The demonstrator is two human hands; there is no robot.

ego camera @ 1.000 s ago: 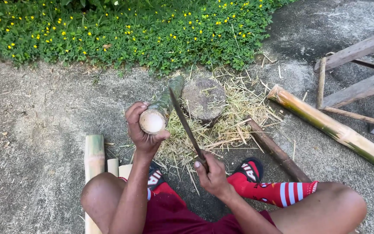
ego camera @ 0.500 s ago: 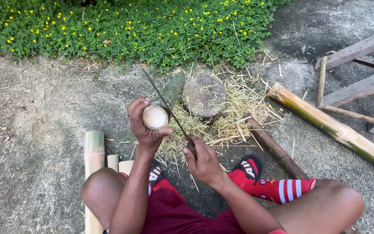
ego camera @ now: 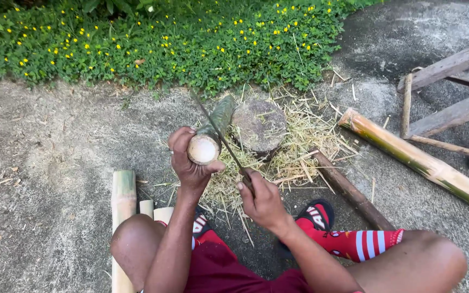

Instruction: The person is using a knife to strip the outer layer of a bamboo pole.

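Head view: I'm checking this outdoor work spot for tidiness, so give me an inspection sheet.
Surface: bare concrete ground, gritty.
Job's things: green bamboo piece, cut end toward the camera; long thin blade laid against its edge.
Clutter: dry shavings around a round chopping block; bamboo lengths at left, a long bamboo pole at right.
Hands: left hand grips the bamboo; right hand grips the blade's handle.
Cables: nothing seen.
Surroundings: yellow-flowered plants; wooden frame.
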